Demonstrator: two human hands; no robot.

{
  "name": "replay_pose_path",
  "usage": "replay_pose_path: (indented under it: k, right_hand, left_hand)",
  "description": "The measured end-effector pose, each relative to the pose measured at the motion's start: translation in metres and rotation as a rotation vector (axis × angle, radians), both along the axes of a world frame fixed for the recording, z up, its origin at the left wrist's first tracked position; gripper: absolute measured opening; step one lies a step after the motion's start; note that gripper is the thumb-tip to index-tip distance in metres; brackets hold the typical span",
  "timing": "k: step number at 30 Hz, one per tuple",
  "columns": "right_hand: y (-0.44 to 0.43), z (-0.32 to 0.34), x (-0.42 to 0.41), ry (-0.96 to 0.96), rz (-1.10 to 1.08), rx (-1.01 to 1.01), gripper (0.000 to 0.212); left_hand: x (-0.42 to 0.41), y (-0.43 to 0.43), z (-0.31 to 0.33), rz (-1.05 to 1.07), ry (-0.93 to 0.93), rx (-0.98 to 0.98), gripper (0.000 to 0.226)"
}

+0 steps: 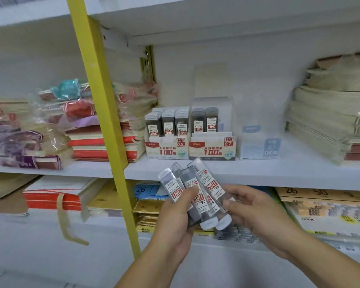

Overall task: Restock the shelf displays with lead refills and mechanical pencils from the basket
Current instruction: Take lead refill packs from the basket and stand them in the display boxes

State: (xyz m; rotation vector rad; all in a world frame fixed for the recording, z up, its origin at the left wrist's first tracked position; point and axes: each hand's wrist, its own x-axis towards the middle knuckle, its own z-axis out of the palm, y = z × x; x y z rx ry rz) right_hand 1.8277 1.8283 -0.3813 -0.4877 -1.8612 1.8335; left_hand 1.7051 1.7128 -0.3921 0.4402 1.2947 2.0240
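Note:
A fanned bunch of several clear lead refill cases with red and white labels is held in front of the shelf edge. My left hand grips the bunch from below, thumb across the labels. My right hand pinches the rightmost case at its lower end. On the white shelf behind stand two display boxes: the HB 0.5 box, full of refill cases, and the HB 0.7 box, holding two rows at its left. The basket is out of view.
A pale blue display box stands right of the 0.7 box. Wrapped notebook stacks fill the shelf's left, beige stacks its right. A yellow upright post crosses the front left. More packaged stationery lies on the shelf below.

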Motion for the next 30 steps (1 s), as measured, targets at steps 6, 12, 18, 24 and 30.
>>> replay_pose_path:
  k: [6,12,18,24,30]
  right_hand:
    - [-0.001,0.009,0.001,0.125,-0.150,-0.073,0.028]
    - [-0.005,0.045,-0.004,0.195,-0.304,0.250,0.025]
    - [0.004,0.130,-0.050,0.253,-0.429,0.898,0.025]
    - [0.018,0.174,-0.115,-0.025,-0.359,1.292,0.018]
    - [0.014,0.176,-0.153,-0.061,-0.231,1.362,0.015]
  left_hand:
    - [-0.005,-0.007,0.004,0.057,0.050,-0.013,0.016]
    - [-0.021,-0.016,0.018,0.108,0.074,-0.003,0.024]
    - [-0.051,-0.025,0.040,0.199,0.091,0.089,0.015]
    - [-0.086,-0.038,0.039,0.282,0.117,0.083,0.021]
    - [-0.103,-0.043,0.034,0.308,0.129,0.078,0.016]
